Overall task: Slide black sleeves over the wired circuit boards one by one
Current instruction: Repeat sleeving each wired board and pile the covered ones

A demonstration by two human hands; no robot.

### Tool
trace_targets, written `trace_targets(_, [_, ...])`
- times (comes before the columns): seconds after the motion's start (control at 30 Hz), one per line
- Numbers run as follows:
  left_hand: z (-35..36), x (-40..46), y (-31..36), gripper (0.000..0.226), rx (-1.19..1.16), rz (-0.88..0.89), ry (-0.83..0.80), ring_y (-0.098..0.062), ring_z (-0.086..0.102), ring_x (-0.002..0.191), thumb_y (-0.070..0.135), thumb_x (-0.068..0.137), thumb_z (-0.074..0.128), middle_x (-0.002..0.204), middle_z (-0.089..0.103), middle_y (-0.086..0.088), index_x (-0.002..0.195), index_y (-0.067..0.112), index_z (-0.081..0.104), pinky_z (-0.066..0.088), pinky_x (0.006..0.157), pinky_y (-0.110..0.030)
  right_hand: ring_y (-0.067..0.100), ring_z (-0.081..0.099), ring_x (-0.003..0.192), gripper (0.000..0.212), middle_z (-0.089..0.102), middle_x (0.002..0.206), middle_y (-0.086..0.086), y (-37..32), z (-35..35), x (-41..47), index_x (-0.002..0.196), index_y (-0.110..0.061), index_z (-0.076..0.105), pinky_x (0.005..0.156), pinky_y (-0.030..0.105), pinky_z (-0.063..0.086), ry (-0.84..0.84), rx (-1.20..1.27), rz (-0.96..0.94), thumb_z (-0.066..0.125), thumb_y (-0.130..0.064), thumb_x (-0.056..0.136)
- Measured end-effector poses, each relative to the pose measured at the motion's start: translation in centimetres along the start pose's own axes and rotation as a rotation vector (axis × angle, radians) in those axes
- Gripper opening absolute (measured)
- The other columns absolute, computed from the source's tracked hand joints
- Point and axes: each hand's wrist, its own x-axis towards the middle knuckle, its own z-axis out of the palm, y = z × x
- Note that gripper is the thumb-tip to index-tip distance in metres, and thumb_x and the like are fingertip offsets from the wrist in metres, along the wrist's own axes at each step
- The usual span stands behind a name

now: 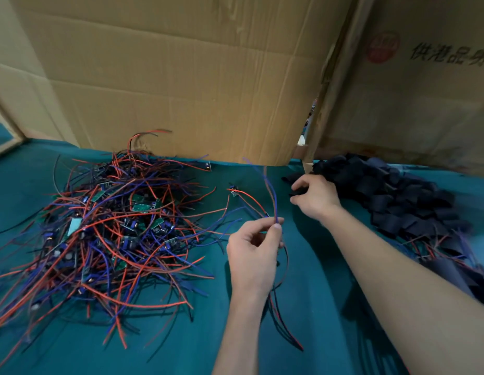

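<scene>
A tangled heap of wired circuit boards (pixel 113 228) with red, blue and black leads lies on the left of the teal cloth. My left hand (pixel 254 253) pinches one board's wires (pixel 272 196) between thumb and fingers; leads rise above the hand and trail below the wrist. The board itself is hidden in my palm. A pile of black sleeves (pixel 392 196) lies at the right. My right hand (pixel 315 197) rests at the pile's left edge, fingers closed around a black sleeve (pixel 299 192).
Large cardboard sheets (pixel 181 77) stand upright along the back of the table. A loose wired board (pixel 235 193) lies between the heap and my hands. Sleeved boards with wires (pixel 446 255) lie at the right, near my forearm.
</scene>
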Motion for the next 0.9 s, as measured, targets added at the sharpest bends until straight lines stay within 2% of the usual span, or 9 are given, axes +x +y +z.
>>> trace_targets(0.13, [0.0, -0.1, -0.2, 0.019, 0.148, 0.040, -0.008, -0.014, 0.060, 0.057, 0.005, 0.088, 0.065, 0.069, 0.071, 0.001, 0.081, 0.020, 0.074, 0.048, 0.059, -0.027, 0.021, 0.067, 0.099, 0.035, 0.073, 0.101, 0.001, -0.5, -1.0, -2.4, 0.092, -0.023, 0.074, 0.085, 0.030, 0.053, -0.025, 0.182, 0.060, 0.091, -0.008, 0.064])
trace_targets(0.27, [0.0, -0.1, 0.0, 0.018, 0.194, 0.077, 0.055, -0.018, 0.064, 0.061, 0.009, 0.093, 0.060, 0.077, 0.073, 0.004, 0.084, 0.022, 0.069, 0.054, 0.066, -0.032, -0.001, 0.058, 0.078, 0.041, 0.070, 0.095, -0.012, -1.1, -1.8, -7.5, 0.094, -0.027, 0.075, 0.072, 0.016, 0.043, 0.043, 0.248, -0.085, 0.086, -0.007, 0.060])
trace_targets(0.33, [0.0, -0.1, 0.0, 0.018, 0.208, 0.077, 0.084, -0.022, 0.064, 0.063, 0.010, 0.093, 0.059, 0.077, 0.072, 0.006, 0.082, 0.023, 0.066, 0.053, 0.067, -0.034, -0.007, 0.058, 0.078, 0.043, 0.068, 0.094, -0.014, -1.0, -1.9, -10.1, 0.093, -0.027, 0.074, 0.068, 0.007, 0.041, 0.057, 0.256, -0.164, 0.082, -0.004, 0.059])
trace_targets(0.4, [-0.1, -0.1, 0.0, 0.015, 0.275, 0.103, 0.058, -0.020, 0.065, 0.068, 0.012, 0.092, 0.060, 0.076, 0.071, 0.007, 0.083, 0.022, 0.065, 0.052, 0.070, -0.034, -0.003, 0.058, 0.081, 0.045, 0.064, 0.097, -0.012, -1.0, -1.6, -12.2, 0.093, -0.026, 0.073, 0.069, 0.007, 0.042, 0.061, 0.298, -0.207, 0.082, -0.001, 0.056])
trace_targets(0.53, [0.1, -0.5, 0.0, 0.011, 0.467, 0.160, -0.026, -0.007, 0.059, 0.071, 0.015, 0.091, 0.062, 0.077, 0.070, 0.013, 0.088, 0.024, 0.067, 0.050, 0.074, -0.031, 0.002, 0.059, 0.086, 0.043, 0.061, 0.101, -0.010, -0.7, -0.7, -13.7, 0.096, -0.027, 0.073, 0.075, 0.015, 0.044, 0.052, 0.381, -0.174, 0.085, -0.007, 0.060])
trace_targets(0.6, [0.0, -0.6, -0.1, 0.012, 0.476, 0.169, -0.040, -0.008, 0.059, 0.072, 0.015, 0.091, 0.061, 0.078, 0.070, 0.013, 0.089, 0.024, 0.068, 0.050, 0.075, -0.031, 0.007, 0.060, 0.091, 0.042, 0.064, 0.102, -0.009, -0.4, -1.0, -13.6, 0.097, -0.027, 0.074, 0.080, 0.019, 0.044, 0.033, 0.405, -0.164, 0.087, -0.009, 0.061])
trace_targets(0.67, [0.0, -0.6, 0.0, 0.012, 0.474, 0.165, -0.045, -0.010, 0.060, 0.074, 0.014, 0.092, 0.061, 0.078, 0.070, 0.012, 0.089, 0.023, 0.068, 0.049, 0.075, -0.031, 0.007, 0.063, 0.093, 0.044, 0.068, 0.102, -0.009, 0.0, -1.4, -13.5, 0.096, -0.027, 0.075, 0.080, 0.016, 0.044, -0.009, 0.472, -0.158, 0.090, -0.008, 0.060])
trace_targets(0.8, [-0.2, -0.3, 0.0, 0.018, 0.370, 0.156, -0.034, -0.004, 0.059, 0.070, 0.005, 0.093, 0.060, 0.075, 0.069, 0.013, 0.084, 0.019, 0.068, 0.046, 0.069, -0.022, 0.012, 0.066, 0.074, 0.051, 0.077, 0.098, 0.006, 0.4, -2.0, -13.7, 0.104, -0.016, 0.077, 0.071, 0.022, 0.053, -0.262, 0.938, -0.053, 0.087, -0.004, 0.055])
trace_targets(0.9, [-0.3, -0.2, -0.1, 0.020, 0.247, 0.117, -0.046, -0.012, 0.055, 0.065, 0.004, 0.094, 0.057, 0.072, 0.067, 0.007, 0.084, 0.019, 0.067, 0.047, 0.068, -0.035, 0.023, 0.071, 0.083, 0.042, 0.076, 0.103, 0.019, 0.4, -2.2, -13.6, 0.109, -0.006, 0.076, 0.076, 0.026, 0.058, -0.370, 1.258, 0.022, 0.084, -0.004, 0.068])
